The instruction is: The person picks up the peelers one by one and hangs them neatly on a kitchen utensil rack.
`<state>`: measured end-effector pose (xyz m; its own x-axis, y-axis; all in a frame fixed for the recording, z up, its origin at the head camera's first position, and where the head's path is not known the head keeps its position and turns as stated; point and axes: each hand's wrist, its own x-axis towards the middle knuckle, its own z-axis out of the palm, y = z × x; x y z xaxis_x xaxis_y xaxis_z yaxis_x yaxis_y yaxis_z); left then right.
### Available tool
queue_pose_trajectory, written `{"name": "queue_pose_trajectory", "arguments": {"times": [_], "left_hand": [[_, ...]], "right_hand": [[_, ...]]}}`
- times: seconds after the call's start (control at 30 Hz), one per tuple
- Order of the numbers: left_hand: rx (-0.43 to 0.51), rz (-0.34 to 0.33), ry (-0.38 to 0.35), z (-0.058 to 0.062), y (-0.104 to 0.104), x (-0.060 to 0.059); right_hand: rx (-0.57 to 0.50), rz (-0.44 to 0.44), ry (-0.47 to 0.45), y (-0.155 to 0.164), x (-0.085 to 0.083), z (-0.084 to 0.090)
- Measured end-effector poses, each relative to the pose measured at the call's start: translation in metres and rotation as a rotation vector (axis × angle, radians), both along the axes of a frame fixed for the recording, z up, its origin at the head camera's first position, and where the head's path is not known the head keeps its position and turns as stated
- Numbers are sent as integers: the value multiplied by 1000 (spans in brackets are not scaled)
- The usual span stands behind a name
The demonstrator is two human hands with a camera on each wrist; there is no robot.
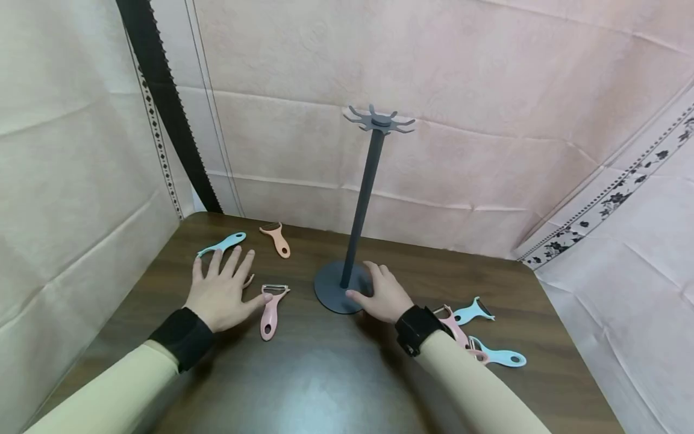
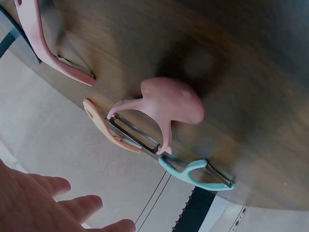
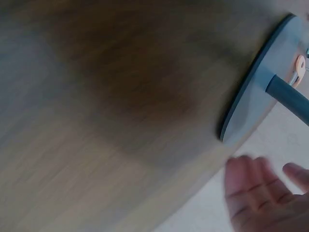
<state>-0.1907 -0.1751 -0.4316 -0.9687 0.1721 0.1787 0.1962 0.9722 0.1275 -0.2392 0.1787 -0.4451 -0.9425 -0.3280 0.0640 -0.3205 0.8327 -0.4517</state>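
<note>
Head: left hand (image 1: 222, 292) flat | left wrist: pink peeler (image 2: 166, 108) beneath

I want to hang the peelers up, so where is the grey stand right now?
In the head view the grey stand rises mid-table, its round base under the fingers of the right hand, with a pink peeler to its left.
</note>
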Motion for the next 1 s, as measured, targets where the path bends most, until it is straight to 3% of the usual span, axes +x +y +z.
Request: {"name": "queue_pose_trajectory", "arguments": {"times": [0.17,0.4,0.7,1.0], "left_hand": [[-29,-61,18,3,-1,2],[-56,-176,-3,-3,-2,4],[-109,-328,-33,-18,-3,0],[-134,-484,63,-19,9,-5]], "right_hand": [[-92,33,-92,-16,-20,-8],[-103,70,-147,-25,-39,-21],[-90,72,-147,-28,-37,-23],[-37,72,-153,-30,-38,-22]]}}
